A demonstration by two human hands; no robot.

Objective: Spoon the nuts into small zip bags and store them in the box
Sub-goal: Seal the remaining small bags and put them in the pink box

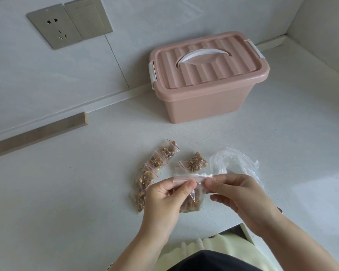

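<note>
Sealing a nut-filled bag in front of the shut pink box

The small clear zip bag with a red strip [192, 192], its lower half full of brown nut pieces, hangs above the white speckled counter [86, 192], on the near side of the pink ribbed plastic box with a white handle [207, 79]. The left hand [164, 194] and right hand [237, 192] each pinch the strip between thumb and forefinger, probably to press the zip closed. Five more filled small bags [155, 167] lie between this bag and the box, likely waiting to be stored together. A crumpled large clear plastic bag [235, 163] lies nearer the box's right end. The box lid is latched, so storing has not begun. No label or writing can be read.
</note>
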